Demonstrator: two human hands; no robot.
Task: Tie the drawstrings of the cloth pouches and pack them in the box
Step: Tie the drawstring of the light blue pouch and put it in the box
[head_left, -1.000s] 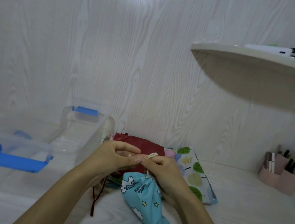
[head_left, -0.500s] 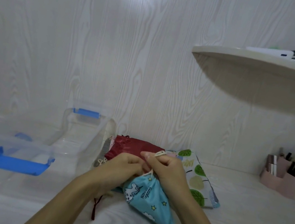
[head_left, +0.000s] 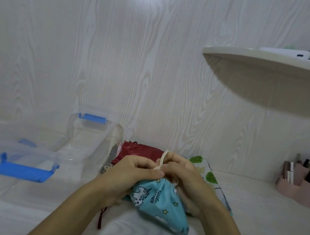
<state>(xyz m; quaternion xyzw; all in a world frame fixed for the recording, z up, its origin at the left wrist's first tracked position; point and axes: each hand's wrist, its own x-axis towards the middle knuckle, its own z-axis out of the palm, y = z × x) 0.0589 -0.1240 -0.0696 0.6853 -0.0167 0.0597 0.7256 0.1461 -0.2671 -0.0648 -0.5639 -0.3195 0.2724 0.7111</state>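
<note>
My left grip (head_left: 135, 167) and right grip (head_left: 182, 173) both pinch the drawstring (head_left: 163, 158); blue pouch (head_left: 160, 205) at six o'clock, touching.

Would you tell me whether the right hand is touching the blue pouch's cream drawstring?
Touching: the head view shows the right hand and left hand both pinching the cream drawstring above the blue unicorn pouch's gathered mouth.

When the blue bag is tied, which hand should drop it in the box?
Probably the left hand: the box sits open on its side of the blue bag, while the right hand would have to cross over. Both now pinch the drawstring.
</note>
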